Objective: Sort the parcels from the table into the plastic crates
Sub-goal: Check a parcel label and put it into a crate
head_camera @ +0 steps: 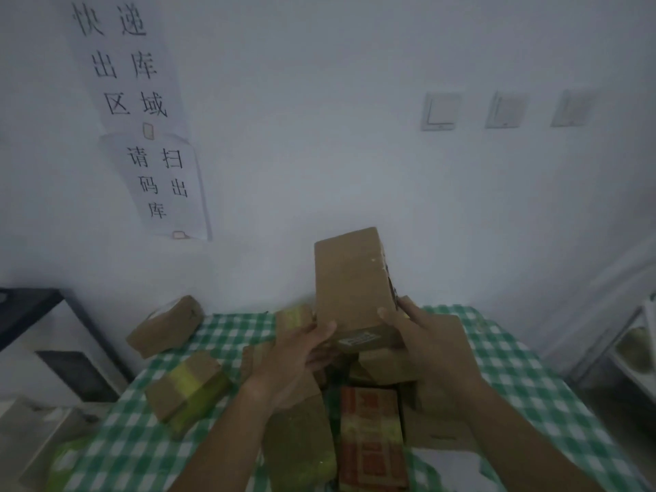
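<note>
Head view is showing both hands holding one tall box (351, 289) up above the middle of the table (511, 378). Its long axis is standing nearly upright, the top end tipping slightly away toward the wall (355, 136), and its small labelled end is facing down toward the person. The left hand (301, 353) is cupping the lower left corner, thumb lying along the near face and fingers curling underneath. The right hand (422, 335) is gripping the lower right edge, thumb on the near face and fingers reaching up the right side.

Below the held box, a heap of parcels is lying on the green-checked cloth. At least six are countable. One brown parcel (165, 324) is sitting at the far left corner, against the wall. One with yellow tape (188, 388) is lying near the left edge, its long axis running diagonally. One with yellow marking (294, 319) is peeking out at the far edge, just left of the held box. One red-printed box (371, 438) is lying near the front edge, long axis pointing toward the person. One brown parcel (298, 442) is lying just beside it on the left, under the left forearm. One wide flat carton (443, 395) is lying under the right forearm. More parcels are crowding the middle, too blurred to count.

Two paper signs (142, 111) are hanging on the wall, and three switches (440, 111) are sitting to the right of them.
</note>
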